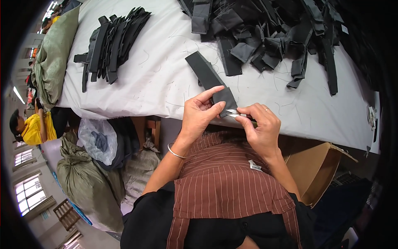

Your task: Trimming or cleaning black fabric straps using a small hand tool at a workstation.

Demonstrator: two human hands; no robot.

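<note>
the left grip (pixel 198 114) has thumb and fingers pinched on the near end of a dark strip (pixel 204 71), which slants away beyond that grip, toward its upper left, over the white surface (pixel 161 62); whether its far end touches the cloth is hard to tell. the right grip (pixel 264 124), just beside the left, is closed on small metal snips (pixel 233 111), their pointed tips against the strip's near corner. a bangle (pixel 177 151) circles the wrist behind the left grip. beyond both grips and to the right, a tangled heap of dark pieces (pixel 257 41) spreads out; well apart, beyond the left grip and to its left, lies a neater stack of dark strips (pixel 112 45). below the right grip, to its right, stands an open cardboard box (pixel 311 166).
</note>
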